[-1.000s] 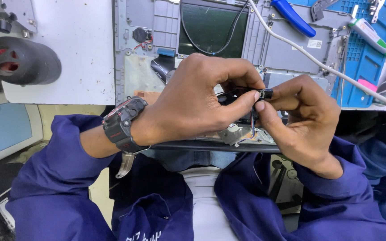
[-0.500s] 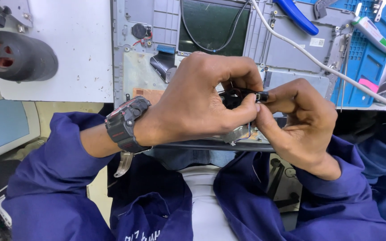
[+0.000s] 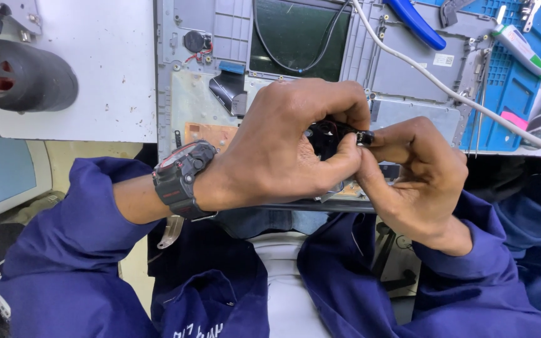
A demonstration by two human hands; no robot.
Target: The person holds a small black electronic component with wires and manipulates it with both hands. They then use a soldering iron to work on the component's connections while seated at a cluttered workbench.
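Black small part (image 3: 339, 134) pinched between left hand (image 3: 283, 147) and right hand (image 3: 417, 172) fingers; long axis unclear, mostly hidden. Grey open laptop chassis (image 3: 402, 75) beneath; white cable (image 3: 446, 91) crossing behind.

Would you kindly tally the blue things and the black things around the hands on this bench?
Blue: 2 - pliers handle, slotted tray
Black: 3 - small part pinched between left hand and right hand, wristwatch, roll
Total: 5
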